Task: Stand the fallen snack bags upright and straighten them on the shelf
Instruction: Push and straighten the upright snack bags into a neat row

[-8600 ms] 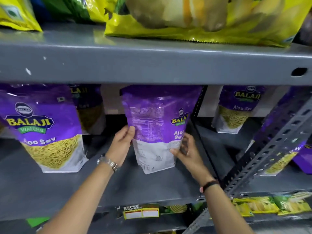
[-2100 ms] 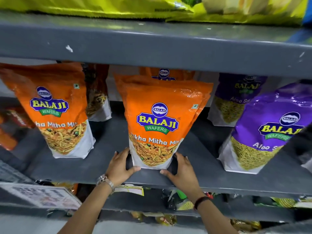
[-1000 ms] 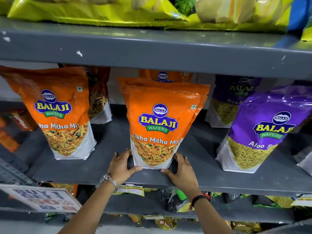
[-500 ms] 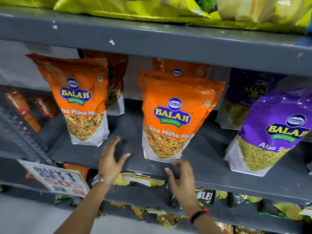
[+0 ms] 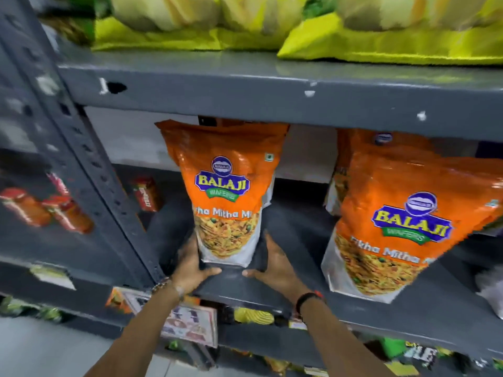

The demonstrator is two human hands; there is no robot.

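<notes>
Nearest, both hands cup the base of one orange bag (image 5: 227, 191) on the grey shelf (image 5: 272, 284) — the left hand (image 5: 190, 265) presses its left bottom edge and the right hand (image 5: 275, 263) its right one, fingers spread flat against it, not clenched. This bag already stands upright and faces front, so I judge it is only being squared, and the second orange bag (image 5: 402, 229) at the right also stands, leaning a little. Counting front to back: two orange bags in front, parts of two more behind them — no fallen bag shows here, though what is beyond the frame I cannot tell.
</notes>
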